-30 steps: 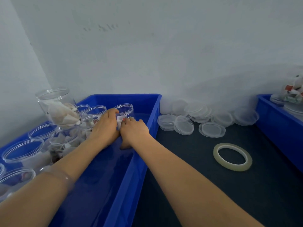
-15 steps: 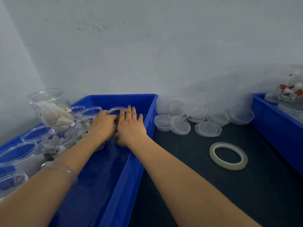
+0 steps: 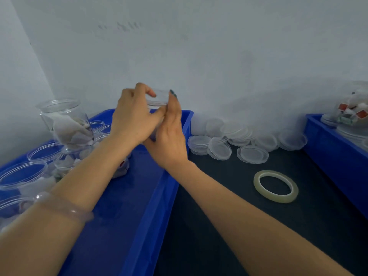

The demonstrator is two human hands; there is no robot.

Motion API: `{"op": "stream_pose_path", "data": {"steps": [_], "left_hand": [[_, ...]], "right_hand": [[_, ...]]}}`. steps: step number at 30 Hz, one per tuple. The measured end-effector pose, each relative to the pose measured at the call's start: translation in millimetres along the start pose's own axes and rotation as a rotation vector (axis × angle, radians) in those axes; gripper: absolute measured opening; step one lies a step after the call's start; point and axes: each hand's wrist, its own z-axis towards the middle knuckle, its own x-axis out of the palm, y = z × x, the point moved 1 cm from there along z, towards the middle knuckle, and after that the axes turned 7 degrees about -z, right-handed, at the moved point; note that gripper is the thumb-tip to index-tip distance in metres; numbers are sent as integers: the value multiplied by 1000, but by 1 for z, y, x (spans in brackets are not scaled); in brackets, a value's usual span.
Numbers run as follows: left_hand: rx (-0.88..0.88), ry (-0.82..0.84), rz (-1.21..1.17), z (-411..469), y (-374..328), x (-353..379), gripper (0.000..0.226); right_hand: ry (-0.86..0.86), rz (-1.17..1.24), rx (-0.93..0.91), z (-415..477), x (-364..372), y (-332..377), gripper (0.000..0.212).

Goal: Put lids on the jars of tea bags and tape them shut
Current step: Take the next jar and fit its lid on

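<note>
Both hands had risen from the floor of the left blue bin (image 3: 119, 226), bringing a clear jar (image 3: 157, 101) up over the bin's far end. The left hand (image 3: 133, 118) gripped the jar near its rim with curled fingers, while the right hand (image 3: 171, 142) pressed straight fingers against its right side. Open jars of tea bags (image 3: 65, 124) crowded the bin's left part, loose clear lids (image 3: 219, 150) lay heaped by the far wall, and the tape roll (image 3: 275, 186) lay nearer on the dark table top (image 3: 199, 246).
</note>
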Motion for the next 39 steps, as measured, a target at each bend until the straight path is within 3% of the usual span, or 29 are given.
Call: {"op": "stream_pose_path", "data": {"steps": [5, 8, 12, 16, 20, 23, 26, 29, 33, 35, 39], "left_hand": [[103, 86, 17, -35, -59, -13, 58], [164, 138, 36, -70, -89, -15, 62], [215, 181, 97, -117, -112, -5, 67], [208, 199, 55, -156, -119, 28, 82], [137, 203, -139, -160, -113, 74, 85], [90, 221, -362, -153, -105, 102, 88], [88, 226, -447, -145, -100, 120, 77], [157, 213, -495, -139, -96, 131, 59], [240, 126, -580, -140, -92, 142, 49], [252, 63, -627, -141, -93, 147, 41], [258, -5, -685, -143, -94, 153, 36]], "right_hand": [[-28, 135, 37, -30, -56, -7, 116], [-23, 106, -43, -62, -89, -18, 116], [42, 95, 34, -102, -122, -34, 104], [170, 82, 55, -132, -140, -54, 110], [249, -141, 25, -140, -155, -76, 85], [290, -133, 109, -149, -161, -88, 99], [452, 19, 137, -158, -173, -103, 117], [509, -46, 68, -156, -192, -122, 97], [163, -192, 88, -140, -206, -157, 61], [83, -348, 151, -127, -209, -178, 48], [255, -538, 418, -100, -207, -211, 39]]}}
